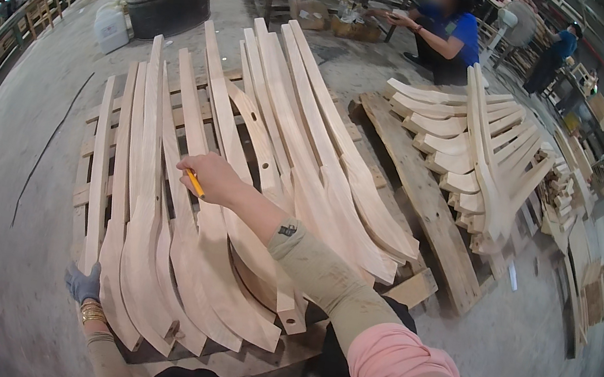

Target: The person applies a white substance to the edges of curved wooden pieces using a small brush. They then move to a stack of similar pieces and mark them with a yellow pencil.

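Observation:
Long, pale, curved wooden chair legs [146, 258] lie side by side, narrow ends away from me and wide ends near. My right hand [214, 178], bare, is closed round a slim yellow pencil-like tool [195, 184] above the middle of the row. My left hand [83, 284], in a grey glove, grips the near end of the leftmost wooden strip [101, 179]. Its fingers are partly hidden by the wood. Among the legs lies a curved piece with dark holes [256, 137].
The legs rest on a wooden pallet [81, 195]. To the right, another pallet [427, 201] carries stacked curved parts [445, 145]. A black tub [167, 0] and white jug [111, 27] stand at far left. A person in blue [449, 33] crouches beyond.

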Demonstrator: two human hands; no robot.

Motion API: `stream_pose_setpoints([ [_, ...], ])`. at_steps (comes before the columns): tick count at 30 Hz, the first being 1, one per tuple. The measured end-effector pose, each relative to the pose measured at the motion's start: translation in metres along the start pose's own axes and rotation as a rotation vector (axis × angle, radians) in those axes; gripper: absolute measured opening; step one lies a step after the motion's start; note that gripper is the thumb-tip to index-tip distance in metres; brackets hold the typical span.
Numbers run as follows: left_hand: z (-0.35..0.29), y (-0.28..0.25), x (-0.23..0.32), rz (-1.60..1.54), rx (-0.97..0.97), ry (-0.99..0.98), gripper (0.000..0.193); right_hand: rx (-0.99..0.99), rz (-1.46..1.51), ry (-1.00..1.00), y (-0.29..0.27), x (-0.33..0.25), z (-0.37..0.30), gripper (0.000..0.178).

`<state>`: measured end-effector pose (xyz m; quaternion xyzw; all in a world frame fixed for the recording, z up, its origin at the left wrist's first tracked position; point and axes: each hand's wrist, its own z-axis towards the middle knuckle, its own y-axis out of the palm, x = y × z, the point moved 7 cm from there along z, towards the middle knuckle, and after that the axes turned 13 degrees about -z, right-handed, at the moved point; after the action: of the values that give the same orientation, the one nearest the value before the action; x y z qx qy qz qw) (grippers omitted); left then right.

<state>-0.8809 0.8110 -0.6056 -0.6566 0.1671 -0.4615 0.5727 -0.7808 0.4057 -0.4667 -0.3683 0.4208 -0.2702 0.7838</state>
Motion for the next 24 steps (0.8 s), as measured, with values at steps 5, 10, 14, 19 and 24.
stream_pose_setpoints([
  [5,0.006,-0.005,-0.024,0.079,-0.117,0.048,0.095,-0.015,0.136,-0.039,0.008,-0.029,0.006,0.031],
  [10,0.002,-0.012,-0.039,0.139,-0.116,-0.064,0.095,-0.312,0.096,0.136,0.032,-0.04,0.007,0.035],
  [14,0.002,-0.009,-0.045,0.047,-0.155,-0.087,0.091,-0.087,0.123,-0.08,0.031,-0.044,0.003,0.033],
  [19,-0.006,-0.006,-0.044,0.054,-0.026,0.004,0.086,-0.069,0.035,-0.11,0.045,-0.046,-0.003,0.031],
  [24,-0.016,0.001,-0.042,-0.004,-0.003,-0.001,0.084,-0.305,0.084,0.02,0.058,-0.045,-0.004,0.032],
])
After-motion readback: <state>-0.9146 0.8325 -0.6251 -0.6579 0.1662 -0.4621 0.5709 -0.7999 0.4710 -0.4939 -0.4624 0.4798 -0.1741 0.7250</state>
